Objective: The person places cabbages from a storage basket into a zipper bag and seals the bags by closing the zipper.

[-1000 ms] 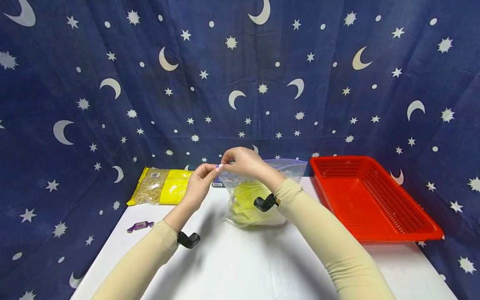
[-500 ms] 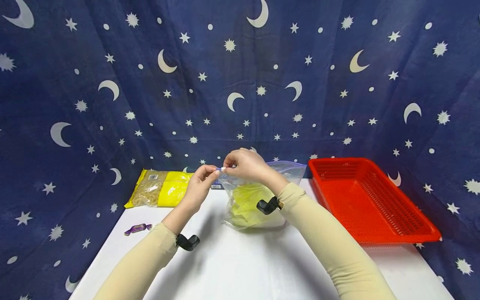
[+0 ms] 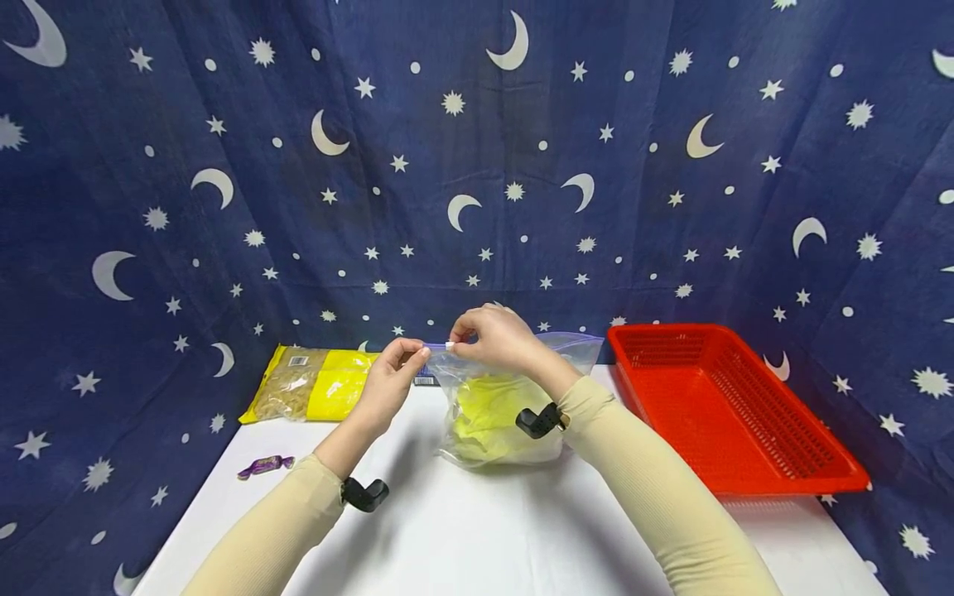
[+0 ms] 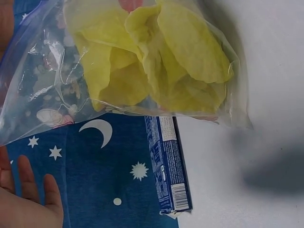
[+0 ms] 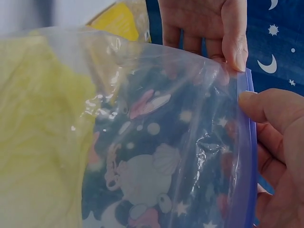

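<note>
A clear zip bag with a purple zip edge stands upright in the middle of the table, with yellow-green leaves inside. My left hand pinches the bag's top left corner between thumb and fingers. Just right of it, my right hand pinches a small white slider on the zip. In the right wrist view the right thumb presses the purple zip strip, close below the left fingertips. Pink and white cartoon prints show on the bag's film.
A yellow bag of pasta-like pieces lies at the back left, with a purple wrapped candy in front. Behind the zip bag is a blue box. A red basket stands on the right. A starry curtain hangs behind.
My right hand has slid slightly right along the zip with the white slider, widening the gap to my left hand, which keeps the corner. The head view has tilted up a little.
</note>
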Demonstrator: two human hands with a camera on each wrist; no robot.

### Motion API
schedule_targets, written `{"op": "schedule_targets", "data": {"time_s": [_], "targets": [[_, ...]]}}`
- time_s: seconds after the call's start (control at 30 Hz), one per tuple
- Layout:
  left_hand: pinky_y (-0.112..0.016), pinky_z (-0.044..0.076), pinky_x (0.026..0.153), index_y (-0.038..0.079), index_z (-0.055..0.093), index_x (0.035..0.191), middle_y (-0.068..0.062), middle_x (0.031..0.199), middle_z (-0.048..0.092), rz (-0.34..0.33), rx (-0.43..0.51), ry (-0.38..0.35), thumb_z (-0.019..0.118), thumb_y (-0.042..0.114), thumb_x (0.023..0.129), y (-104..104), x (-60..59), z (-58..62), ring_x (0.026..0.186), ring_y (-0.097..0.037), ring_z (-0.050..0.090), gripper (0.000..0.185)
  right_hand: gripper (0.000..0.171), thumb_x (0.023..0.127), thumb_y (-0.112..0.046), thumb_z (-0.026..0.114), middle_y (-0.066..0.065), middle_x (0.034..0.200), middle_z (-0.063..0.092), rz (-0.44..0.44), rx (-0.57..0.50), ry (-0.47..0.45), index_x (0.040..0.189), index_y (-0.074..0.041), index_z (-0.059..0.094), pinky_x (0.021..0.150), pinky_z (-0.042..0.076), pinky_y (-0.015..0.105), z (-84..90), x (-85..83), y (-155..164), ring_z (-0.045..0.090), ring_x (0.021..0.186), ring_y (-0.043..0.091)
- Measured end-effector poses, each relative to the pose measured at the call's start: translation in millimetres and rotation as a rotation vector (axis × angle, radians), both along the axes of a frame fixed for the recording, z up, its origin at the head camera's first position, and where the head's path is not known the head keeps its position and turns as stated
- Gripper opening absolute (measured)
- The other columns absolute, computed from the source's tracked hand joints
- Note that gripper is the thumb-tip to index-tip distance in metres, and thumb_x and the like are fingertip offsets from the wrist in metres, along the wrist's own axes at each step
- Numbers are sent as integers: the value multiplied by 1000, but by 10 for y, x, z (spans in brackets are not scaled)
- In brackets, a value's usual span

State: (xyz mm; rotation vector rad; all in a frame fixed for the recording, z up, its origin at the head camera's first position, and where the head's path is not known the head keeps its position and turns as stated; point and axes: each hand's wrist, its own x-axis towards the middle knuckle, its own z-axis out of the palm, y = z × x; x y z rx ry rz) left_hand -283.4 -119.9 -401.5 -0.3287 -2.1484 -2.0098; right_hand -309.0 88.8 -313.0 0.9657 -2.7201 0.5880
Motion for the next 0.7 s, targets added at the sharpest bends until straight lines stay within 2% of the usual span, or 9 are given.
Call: {"op": "schedule_targets", "data": {"time_s": [0.17,0.3,0.6,0.7], "targets": [[-24,46,91,-2,61,113,-5,115,60,-5,16,12,66,17,101,-2,-9,-12,104,-13,56,23,6,91,-28,75,-15,89,70,2,-3,17,90,-23,76,88,47,36,-18,-7,37,59,94,16],[-24,46,91,-5,59,114,-2,116,60,-12,18,22,66,16,101,-4,-9,-14,105,-12,57,25,5,90,-29,75,-16,89,69,-1,-15,25,90,-24,76,92,46,38,-28,-5,71,60,99,19],[-24,45,93,-2,60,115,-10,124,59,-3,-4,13,65,18,102,0,-20,0,107,-13,55,25,4,90,-28,75,-14,95,66,-13,-11,26,91,-23,75,91,45,39,-13,3,186,58,98,20],[-23,46,93,-3,60,115,-10,124,59,-5,-6,18,65,17,102,-2,-29,-5,108,-13,56,24,5,89,-29,76,-13,97,64,-34,-10,29,90,-25,75,90,44,38,-18,4,219,55,98,17]]}}
